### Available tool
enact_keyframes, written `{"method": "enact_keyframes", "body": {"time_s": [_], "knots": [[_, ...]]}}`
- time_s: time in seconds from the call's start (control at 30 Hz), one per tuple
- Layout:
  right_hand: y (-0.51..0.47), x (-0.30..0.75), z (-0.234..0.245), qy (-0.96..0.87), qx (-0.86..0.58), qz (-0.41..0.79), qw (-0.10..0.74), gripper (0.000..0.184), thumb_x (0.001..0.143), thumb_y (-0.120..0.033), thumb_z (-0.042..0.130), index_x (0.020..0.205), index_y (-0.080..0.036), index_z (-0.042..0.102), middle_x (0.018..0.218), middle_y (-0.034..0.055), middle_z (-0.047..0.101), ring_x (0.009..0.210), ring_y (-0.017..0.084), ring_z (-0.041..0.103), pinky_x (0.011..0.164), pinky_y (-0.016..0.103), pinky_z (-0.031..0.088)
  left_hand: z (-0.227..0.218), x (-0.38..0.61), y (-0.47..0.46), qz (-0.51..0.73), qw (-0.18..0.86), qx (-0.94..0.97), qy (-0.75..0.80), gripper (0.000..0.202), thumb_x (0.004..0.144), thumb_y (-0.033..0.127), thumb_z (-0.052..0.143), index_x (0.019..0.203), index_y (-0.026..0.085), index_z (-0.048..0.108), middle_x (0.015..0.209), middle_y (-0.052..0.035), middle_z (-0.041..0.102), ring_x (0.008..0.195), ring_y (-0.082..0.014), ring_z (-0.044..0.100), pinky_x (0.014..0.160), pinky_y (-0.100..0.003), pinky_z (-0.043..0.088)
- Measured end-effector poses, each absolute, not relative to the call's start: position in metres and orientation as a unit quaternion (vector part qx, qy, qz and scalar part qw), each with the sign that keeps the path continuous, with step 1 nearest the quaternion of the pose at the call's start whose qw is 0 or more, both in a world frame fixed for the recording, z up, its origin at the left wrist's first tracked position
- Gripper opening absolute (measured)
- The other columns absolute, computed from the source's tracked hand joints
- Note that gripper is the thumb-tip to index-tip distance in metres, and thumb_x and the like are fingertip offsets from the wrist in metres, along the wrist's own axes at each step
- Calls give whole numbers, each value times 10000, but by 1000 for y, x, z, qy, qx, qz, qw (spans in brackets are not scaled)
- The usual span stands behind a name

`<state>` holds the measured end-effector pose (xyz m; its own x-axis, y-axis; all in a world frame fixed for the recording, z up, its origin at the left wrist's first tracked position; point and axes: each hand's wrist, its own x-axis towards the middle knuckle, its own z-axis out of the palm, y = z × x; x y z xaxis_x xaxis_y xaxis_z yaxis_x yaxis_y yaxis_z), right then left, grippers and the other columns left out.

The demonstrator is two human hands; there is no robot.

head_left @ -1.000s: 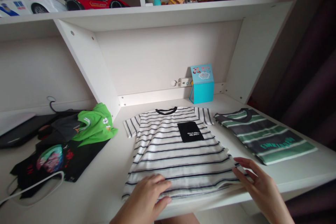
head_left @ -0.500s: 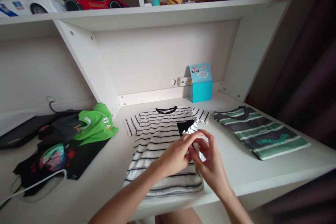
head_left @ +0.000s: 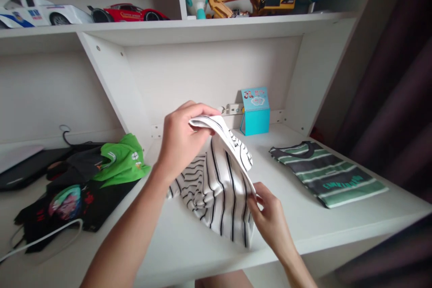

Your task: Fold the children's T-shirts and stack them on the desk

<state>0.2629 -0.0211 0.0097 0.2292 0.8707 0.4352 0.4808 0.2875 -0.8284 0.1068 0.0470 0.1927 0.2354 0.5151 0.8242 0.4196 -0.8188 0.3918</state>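
Observation:
A white T-shirt with black stripes (head_left: 224, 184) is partly lifted off the desk, its folded edge stretched between my two hands. My left hand (head_left: 184, 137) pinches the upper end of that edge, raised above the desk. Lower and to the right, my right hand (head_left: 268, 209) grips the same edge near the desk's front. The shirt's rest hangs down and lies bunched on the desk to the left. Its collar and chest pocket are out of sight.
A folded green-and-grey striped T-shirt (head_left: 329, 173) lies on the right. On the left are a green shirt (head_left: 126, 159), dark clothing (head_left: 104, 200) and a white cable (head_left: 43, 236). A blue desk calendar (head_left: 256, 119) stands behind; toys, including an excavator (head_left: 249, 0), sit on the shelf above.
The striped T-shirt, earlier spread flat with collar and pocket showing, is now lifted and turned sideways. My left hand has risen up and left, away from my right hand.

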Motion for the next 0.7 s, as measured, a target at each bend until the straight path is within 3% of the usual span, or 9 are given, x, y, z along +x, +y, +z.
{"method": "enact_keyframes", "body": {"time_s": [0.07,0.17,0.27,0.33,0.4,0.47,0.53,0.63,0.7], "knots": [[-27,268,29,-586,-555,170,566,170,816,-243,350,681,-205,446,632,-10,444,581,128,442,538,225,383,202,95,43,561,29,762,322,205,677,75,556,805,175,682,785,11,652,748,-126,599,675,-210,480],[-44,278,48,-613,-524,191,559,159,846,-297,356,785,-209,473,639,-21,460,568,122,435,539,216,376,208,77,39,578,29,734,354,188,670,104,567,794,183,684,763,22,661,747,-141,613,676,-215,499],[-49,301,52,-715,-504,239,421,153,767,-345,536,842,-212,514,648,-31,525,568,125,472,532,212,370,208,54,47,615,46,707,346,180,670,114,575,786,199,685,752,31,659,718,-141,620,662,-222,513],[-33,322,51,-762,-509,244,318,133,726,-324,589,733,-205,529,592,-38,534,529,119,471,497,207,344,204,36,66,639,77,680,351,176,684,130,568,805,190,682,736,22,652,664,-131,618,638,-236,523],[0,344,53,-778,-523,213,275,195,734,-301,571,593,-193,492,523,-39,507,491,108,456,471,205,316,197,20,97,618,140,659,406,161,702,145,551,810,156,670,668,7,634,592,-127,612,617,-261,528],[41,360,64,-743,-559,144,340,220,731,-291,566,564,-191,462,458,-50,458,439,100,441,449,206,303,190,7,132,568,211,632,483,149,722,139,528,807,117,648,617,-5,619,566,-138,619,630,-291,529],[75,367,87,-654,-572,101,485,146,741,-275,548,651,-198,462,412,-80,417,374,94,437,417,202,314,187,1,159,592,227,588,502,163,759,129,500,856,95,626,687,-25,640,619,-133,637,679,-291,524],[94,362,139,-553,-455,90,692,98,780,-246,507,832,-191,444,576,-66,529,435,94,563,445,194,401,199,-1,168,685,163,570,425,232,840,162,439,1004,96,590,889,-48,660,774,-104,642,755,-261,507],[83,354,171,-541,-377,39,751,134,808,-231,481,917,-166,441,734,-18,589,569,98,636,520,203,441,217,-3,155,715,96,582,375,258,864,212,440,1057,100,571,948,-42,653,802,-87,633,750,-250,508]]}}
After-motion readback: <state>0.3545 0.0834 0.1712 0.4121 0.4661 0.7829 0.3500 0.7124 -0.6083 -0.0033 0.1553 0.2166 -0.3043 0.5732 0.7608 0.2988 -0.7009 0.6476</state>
